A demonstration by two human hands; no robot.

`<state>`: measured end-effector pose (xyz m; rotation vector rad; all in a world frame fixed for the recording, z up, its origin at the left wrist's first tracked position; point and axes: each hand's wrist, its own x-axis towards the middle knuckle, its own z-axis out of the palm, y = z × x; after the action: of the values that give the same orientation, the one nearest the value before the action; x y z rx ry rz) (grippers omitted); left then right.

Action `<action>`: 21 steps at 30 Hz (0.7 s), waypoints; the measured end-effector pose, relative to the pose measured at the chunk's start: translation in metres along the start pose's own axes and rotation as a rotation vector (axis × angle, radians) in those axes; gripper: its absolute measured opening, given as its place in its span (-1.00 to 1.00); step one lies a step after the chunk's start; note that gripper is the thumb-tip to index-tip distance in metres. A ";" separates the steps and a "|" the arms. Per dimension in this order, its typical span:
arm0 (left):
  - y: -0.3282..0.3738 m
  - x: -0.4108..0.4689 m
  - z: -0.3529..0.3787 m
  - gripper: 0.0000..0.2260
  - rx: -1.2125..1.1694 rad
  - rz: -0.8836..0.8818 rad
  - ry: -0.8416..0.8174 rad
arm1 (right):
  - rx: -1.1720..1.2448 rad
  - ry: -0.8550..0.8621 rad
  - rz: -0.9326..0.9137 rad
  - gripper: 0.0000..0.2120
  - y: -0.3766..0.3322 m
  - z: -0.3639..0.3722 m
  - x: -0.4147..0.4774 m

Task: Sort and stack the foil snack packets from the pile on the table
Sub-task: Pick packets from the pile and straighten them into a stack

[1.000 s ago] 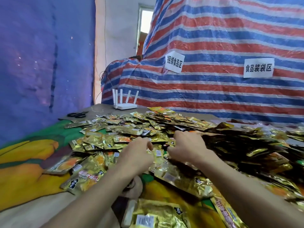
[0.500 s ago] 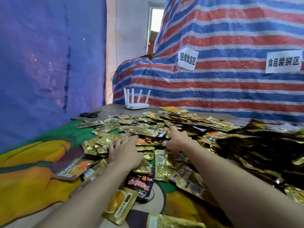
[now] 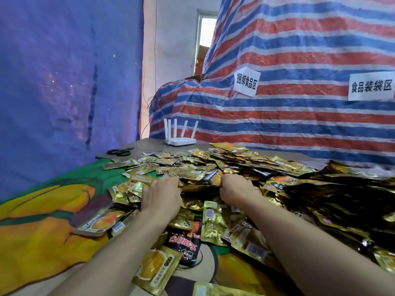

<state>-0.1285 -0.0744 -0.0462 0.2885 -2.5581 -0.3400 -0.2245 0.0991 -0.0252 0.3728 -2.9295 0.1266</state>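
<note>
A big pile of gold foil snack packets (image 3: 213,165) covers the table, running into a darker heap of packets (image 3: 342,199) on the right. My left hand (image 3: 160,195) and my right hand (image 3: 237,189) reach into the near edge of the pile, a packet's width apart. On both hands the fingers curl into the packets and grip a clump between them; the fingertips are buried. Loose packets lie near my forearms, among them a black packet with red print (image 3: 186,244) and a gold packet with an orange picture (image 3: 158,272).
A white router (image 3: 180,141) with several antennas and black scissors (image 3: 119,151) sit at the table's far end. A green and orange cloth (image 3: 42,221) covers the left of the table. A striped tarp (image 3: 277,116) with paper signs rises behind, a blue sheet to the left.
Both hands have moved farther forward into the pile. One second ago they were close together; now they are spread apart with fingers dug under the packets.
</note>
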 end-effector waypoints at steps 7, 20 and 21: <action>-0.007 0.002 -0.025 -0.83 -0.108 -0.042 0.076 | 0.008 0.285 -0.091 -0.83 0.001 -0.021 -0.022; 0.008 -0.012 -0.064 -0.70 -0.810 -0.379 -0.018 | 0.707 0.598 -0.063 -0.94 0.032 -0.064 -0.080; 0.012 -0.013 -0.067 -0.70 -0.865 -0.405 0.010 | 0.779 0.596 -0.039 -0.95 0.032 -0.064 -0.085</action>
<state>-0.0830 -0.0717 0.0061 0.4561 -2.0765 -1.5118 -0.1410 0.1572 0.0187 0.3995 -2.1720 1.1601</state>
